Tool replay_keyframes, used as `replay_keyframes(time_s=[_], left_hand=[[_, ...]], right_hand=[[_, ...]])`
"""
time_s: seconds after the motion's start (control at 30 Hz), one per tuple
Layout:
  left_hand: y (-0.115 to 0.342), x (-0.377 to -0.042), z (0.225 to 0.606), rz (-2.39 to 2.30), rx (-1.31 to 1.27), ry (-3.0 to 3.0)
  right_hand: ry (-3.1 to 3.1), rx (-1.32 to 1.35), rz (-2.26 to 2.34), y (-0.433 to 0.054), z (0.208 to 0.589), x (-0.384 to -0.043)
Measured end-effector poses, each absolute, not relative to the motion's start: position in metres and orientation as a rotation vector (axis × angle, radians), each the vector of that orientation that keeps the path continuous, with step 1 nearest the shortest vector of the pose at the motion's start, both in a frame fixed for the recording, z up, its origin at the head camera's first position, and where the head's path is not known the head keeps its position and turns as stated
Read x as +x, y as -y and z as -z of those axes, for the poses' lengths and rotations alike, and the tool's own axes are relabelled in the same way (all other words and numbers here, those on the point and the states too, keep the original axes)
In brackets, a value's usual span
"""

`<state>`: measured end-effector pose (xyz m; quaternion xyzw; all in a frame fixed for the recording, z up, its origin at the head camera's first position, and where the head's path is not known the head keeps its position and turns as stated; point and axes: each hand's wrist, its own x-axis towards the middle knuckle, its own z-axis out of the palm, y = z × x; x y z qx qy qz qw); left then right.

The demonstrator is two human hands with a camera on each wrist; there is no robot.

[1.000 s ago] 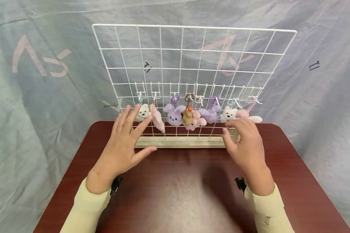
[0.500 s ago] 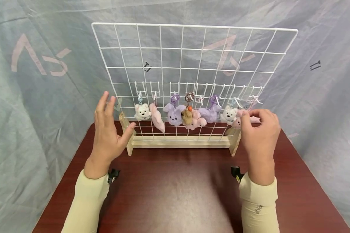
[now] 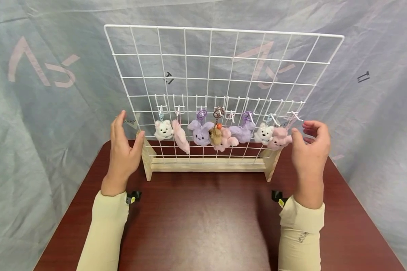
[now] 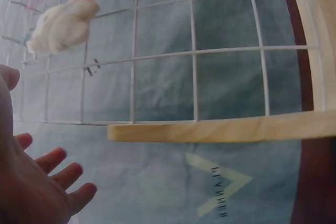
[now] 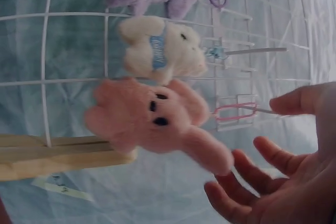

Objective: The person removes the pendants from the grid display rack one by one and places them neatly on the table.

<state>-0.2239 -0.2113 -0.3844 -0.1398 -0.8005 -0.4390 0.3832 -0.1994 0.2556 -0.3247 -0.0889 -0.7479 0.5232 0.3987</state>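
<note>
My right hand [image 3: 310, 150] is at the right edge of the white wire grid [image 3: 224, 30], beside a pink bunny plush keychain [image 3: 279, 139]. In the right wrist view its fingers are spread, with fingertips right at the bunny's ear [image 5: 212, 153] and the thumb by the tip of the hook [image 5: 265, 110]. It grips nothing. The bunny hangs from that hook by a pink chain, next to a white bear plush [image 5: 157, 48]. Held up by the grid's left edge, my left hand [image 3: 122, 156] has its thumb apart from the fingers and holds nothing. Another white bear plush [image 3: 163, 130] is nearest it.
More plush keychains hang in the row: a pink one [image 3: 180, 137], a purple bunny [image 3: 201, 134], a small brown one [image 3: 215, 136] and another purple one [image 3: 243, 132]. The grid stands on a wooden base [image 3: 208, 165] on a dark red table [image 3: 203, 218]. Grey cloth [image 3: 54, 124] surrounds it.
My right hand has moved right, from in front of the right-hand plushes to beside the pink bunny, uncovering it. My left hand has drawn left, away from the left white bear.
</note>
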Motion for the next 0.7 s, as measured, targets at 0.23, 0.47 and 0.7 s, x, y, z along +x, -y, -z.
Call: replay_keyframes(time_s=[0.23,0.47,0.7], left_hand=[[0.209,-0.241,0.392,1.427,-0.256,2.047],[0.198,-0.26,0.407,1.686,-0.262,1.878],[0.188,-0.276,0.419,1.726,-0.252,1.701]], right_hand=[[1.847,-0.04,-1.496,-0.256,0.336,-0.212],[1.986,-0.065,-1.488,-0.261,0.344,-0.218],[2.136,-0.073,-1.377,-0.263,0.345,-0.217]])
